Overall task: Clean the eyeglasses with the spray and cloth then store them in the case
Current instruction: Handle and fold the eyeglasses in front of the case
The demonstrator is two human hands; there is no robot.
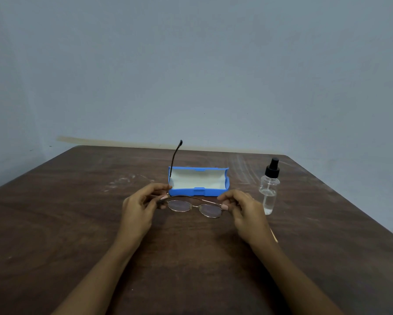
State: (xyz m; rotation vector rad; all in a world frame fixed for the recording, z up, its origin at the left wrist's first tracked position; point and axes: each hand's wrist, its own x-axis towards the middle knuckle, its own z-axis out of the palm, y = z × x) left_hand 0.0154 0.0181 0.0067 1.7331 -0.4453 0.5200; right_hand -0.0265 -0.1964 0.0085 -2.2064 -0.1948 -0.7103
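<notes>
Thin metal-framed eyeglasses (194, 206) hang just above the table between my two hands. My left hand (141, 208) pinches the frame's left corner, where one dark temple arm sticks straight up. My right hand (243, 211) pinches the right corner, and the other temple lies folded across behind the lenses. Just beyond the glasses a blue case (199, 181) lies open, its white lining bare. A clear spray bottle (269, 187) with a black nozzle stands upright to the right of my right hand. No cloth is in view.
The dark brown wooden table (77, 223) has scuff marks and pale streaks near the back. A plain grey-blue wall runs right behind its far edge. The table's right edge slants away close past the spray bottle.
</notes>
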